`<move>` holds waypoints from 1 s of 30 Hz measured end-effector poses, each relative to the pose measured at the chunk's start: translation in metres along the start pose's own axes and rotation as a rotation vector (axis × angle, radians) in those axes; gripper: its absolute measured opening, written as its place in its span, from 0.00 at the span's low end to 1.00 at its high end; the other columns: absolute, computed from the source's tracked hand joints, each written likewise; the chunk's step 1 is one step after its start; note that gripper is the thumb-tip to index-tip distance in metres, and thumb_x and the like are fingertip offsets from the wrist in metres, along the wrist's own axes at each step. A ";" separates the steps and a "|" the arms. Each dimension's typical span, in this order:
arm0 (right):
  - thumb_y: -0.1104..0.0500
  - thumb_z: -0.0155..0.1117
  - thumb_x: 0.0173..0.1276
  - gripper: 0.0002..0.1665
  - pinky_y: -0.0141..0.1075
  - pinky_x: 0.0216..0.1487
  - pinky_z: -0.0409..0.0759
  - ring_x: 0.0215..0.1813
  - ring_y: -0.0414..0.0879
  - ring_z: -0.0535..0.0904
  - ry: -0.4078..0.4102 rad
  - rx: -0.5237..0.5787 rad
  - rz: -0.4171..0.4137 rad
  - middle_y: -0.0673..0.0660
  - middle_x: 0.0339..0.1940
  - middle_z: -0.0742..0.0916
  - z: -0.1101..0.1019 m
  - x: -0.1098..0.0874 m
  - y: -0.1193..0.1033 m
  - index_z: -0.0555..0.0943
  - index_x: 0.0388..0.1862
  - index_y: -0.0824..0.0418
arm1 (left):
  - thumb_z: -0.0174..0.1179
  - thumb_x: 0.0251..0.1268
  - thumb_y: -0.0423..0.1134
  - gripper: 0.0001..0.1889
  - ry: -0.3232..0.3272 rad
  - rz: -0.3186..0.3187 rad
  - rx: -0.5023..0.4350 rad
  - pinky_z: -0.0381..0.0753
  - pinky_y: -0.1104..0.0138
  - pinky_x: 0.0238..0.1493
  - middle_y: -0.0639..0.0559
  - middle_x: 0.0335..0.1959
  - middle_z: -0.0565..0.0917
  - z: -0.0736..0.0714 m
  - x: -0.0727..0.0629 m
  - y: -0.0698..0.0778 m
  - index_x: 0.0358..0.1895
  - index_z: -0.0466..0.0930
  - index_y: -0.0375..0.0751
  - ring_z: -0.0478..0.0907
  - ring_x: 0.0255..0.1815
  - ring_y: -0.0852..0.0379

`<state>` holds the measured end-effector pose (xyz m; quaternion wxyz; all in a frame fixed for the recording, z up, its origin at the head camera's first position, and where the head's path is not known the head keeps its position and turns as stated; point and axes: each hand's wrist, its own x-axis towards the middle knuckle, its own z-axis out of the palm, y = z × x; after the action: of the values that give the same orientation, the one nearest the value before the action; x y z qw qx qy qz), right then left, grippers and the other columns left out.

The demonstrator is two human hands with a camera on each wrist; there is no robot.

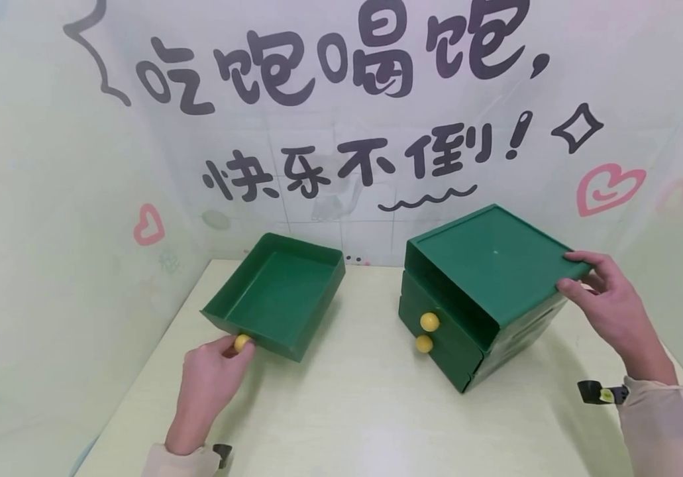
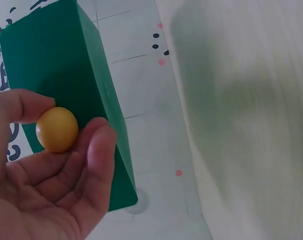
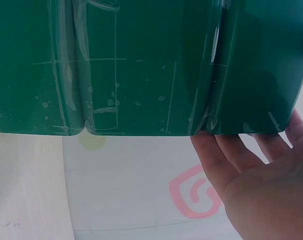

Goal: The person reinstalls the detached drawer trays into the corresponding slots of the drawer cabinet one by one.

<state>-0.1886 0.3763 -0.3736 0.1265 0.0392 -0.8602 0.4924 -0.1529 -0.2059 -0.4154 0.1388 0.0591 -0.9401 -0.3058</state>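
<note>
My left hand [image 1: 212, 377] pinches the round yellow knob [image 2: 57, 130] of a green drawer [image 1: 275, 291] between thumb and fingers. The drawer has been separated from its cabinet and hangs above the table, its inside bare. To the right is the green drawer cabinet [image 1: 496, 265], with an open top slot and lower drawers that carry yellow knobs [image 1: 429, 322]. My right hand [image 1: 609, 301] grips the cabinet's far right edge, thumb on the top. In the right wrist view, its fingers reach behind the edge of the cabinet's glossy side [image 3: 141, 75].
Beneath both things lies a pale wood-grain table [image 1: 341, 411]. A white printed wall sheet [image 1: 329, 225] with dark lettering and pink hearts rises behind it, and pale walls close in on the left and right.
</note>
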 end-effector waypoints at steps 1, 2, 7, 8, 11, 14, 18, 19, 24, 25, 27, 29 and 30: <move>0.59 0.61 0.77 0.32 0.13 0.46 0.70 0.52 0.14 0.70 0.002 -0.005 0.006 0.30 0.63 0.69 0.001 0.000 -0.001 0.66 0.75 0.42 | 0.60 0.66 0.41 0.13 0.001 0.008 -0.017 0.67 0.69 0.21 0.52 0.16 0.80 0.000 0.000 0.000 0.22 0.82 0.43 0.71 0.18 0.58; 0.58 0.61 0.76 0.32 0.13 0.46 0.70 0.51 0.14 0.71 0.005 -0.008 0.014 0.30 0.62 0.69 0.001 0.000 -0.002 0.66 0.75 0.41 | 0.61 0.66 0.40 0.12 0.004 0.020 -0.033 0.68 0.69 0.21 0.52 0.17 0.82 0.000 0.000 0.000 0.23 0.83 0.43 0.72 0.19 0.58; 0.55 0.62 0.76 0.33 0.14 0.43 0.69 0.50 0.14 0.70 0.019 -0.043 0.048 0.30 0.61 0.70 0.004 -0.003 -0.004 0.65 0.76 0.39 | 0.62 0.64 0.37 0.08 0.029 0.095 -0.099 0.73 0.70 0.23 0.53 0.20 0.86 0.003 0.001 0.003 0.28 0.88 0.44 0.76 0.21 0.62; 0.55 0.62 0.76 0.33 0.15 0.43 0.69 0.50 0.15 0.70 0.025 -0.048 0.051 0.29 0.61 0.69 0.005 -0.003 -0.004 0.65 0.76 0.38 | 0.63 0.64 0.37 0.07 0.030 0.116 -0.111 0.74 0.71 0.24 0.54 0.21 0.86 0.004 0.001 0.004 0.29 0.89 0.45 0.77 0.22 0.62; 0.54 0.62 0.76 0.32 0.15 0.42 0.68 0.52 0.16 0.68 0.041 -0.058 0.058 0.27 0.60 0.68 0.006 -0.005 -0.005 0.66 0.75 0.37 | 0.64 0.63 0.36 0.06 0.023 0.179 -0.140 0.77 0.71 0.27 0.55 0.22 0.87 0.006 0.002 0.007 0.29 0.89 0.46 0.79 0.24 0.64; 0.53 0.62 0.76 0.31 0.15 0.42 0.68 0.53 0.16 0.68 0.054 -0.056 0.062 0.26 0.59 0.68 0.006 -0.006 -0.005 0.66 0.74 0.37 | 0.64 0.62 0.34 0.06 0.025 0.256 -0.166 0.80 0.71 0.29 0.56 0.23 0.88 0.011 0.002 0.011 0.29 0.88 0.47 0.80 0.24 0.66; 0.53 0.63 0.75 0.30 0.15 0.42 0.68 0.53 0.16 0.68 0.062 -0.055 0.061 0.25 0.58 0.68 0.007 -0.005 -0.006 0.67 0.73 0.37 | 0.65 0.60 0.32 0.06 0.047 0.363 -0.193 0.83 0.71 0.31 0.57 0.25 0.88 0.014 0.003 0.017 0.29 0.88 0.46 0.82 0.26 0.68; 0.53 0.63 0.75 0.30 0.15 0.42 0.69 0.52 0.17 0.68 0.063 -0.052 0.059 0.25 0.58 0.68 0.007 -0.005 -0.007 0.67 0.72 0.38 | 0.65 0.60 0.31 0.05 0.049 0.386 -0.197 0.84 0.71 0.32 0.57 0.26 0.89 0.015 0.004 0.018 0.29 0.88 0.46 0.82 0.26 0.68; 0.54 0.63 0.75 0.29 0.15 0.42 0.69 0.52 0.17 0.69 0.073 -0.040 0.046 0.25 0.58 0.69 0.008 -0.005 -0.007 0.68 0.72 0.39 | 0.65 0.59 0.31 0.05 0.029 0.444 -0.199 0.85 0.71 0.33 0.58 0.28 0.89 0.017 0.005 0.027 0.32 0.89 0.46 0.84 0.28 0.67; 0.54 0.63 0.75 0.29 0.14 0.42 0.69 0.52 0.17 0.69 0.076 -0.038 0.041 0.25 0.58 0.69 0.008 -0.005 -0.007 0.68 0.72 0.39 | 0.65 0.59 0.32 0.05 0.022 0.447 -0.200 0.85 0.71 0.34 0.59 0.28 0.89 0.017 0.005 0.029 0.33 0.89 0.46 0.84 0.28 0.66; 0.54 0.63 0.75 0.29 0.14 0.43 0.69 0.52 0.17 0.69 0.079 -0.036 0.035 0.25 0.58 0.69 0.008 -0.005 -0.006 0.68 0.71 0.39 | 0.65 0.60 0.32 0.05 0.009 0.456 -0.200 0.85 0.71 0.34 0.59 0.29 0.89 0.018 0.005 0.033 0.33 0.88 0.46 0.84 0.29 0.66; 0.55 0.63 0.75 0.29 0.14 0.43 0.69 0.52 0.17 0.69 0.082 -0.033 0.031 0.25 0.58 0.69 0.008 -0.005 -0.006 0.68 0.71 0.39 | 0.65 0.60 0.32 0.05 0.003 0.471 -0.201 0.85 0.71 0.34 0.60 0.28 0.88 0.018 0.005 0.036 0.33 0.88 0.46 0.83 0.29 0.66; 0.55 0.63 0.75 0.29 0.14 0.43 0.69 0.52 0.17 0.69 0.082 -0.032 0.030 0.25 0.57 0.69 0.008 -0.005 -0.006 0.68 0.71 0.39 | 0.65 0.60 0.32 0.05 0.002 0.480 -0.203 0.85 0.71 0.34 0.60 0.28 0.88 0.018 0.005 0.037 0.33 0.88 0.46 0.83 0.29 0.67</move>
<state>-0.1844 0.3663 -0.3738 0.1549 0.0042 -0.8625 0.4817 -0.1642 -0.1667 -0.4062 0.2134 -0.1797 -0.8915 -0.3568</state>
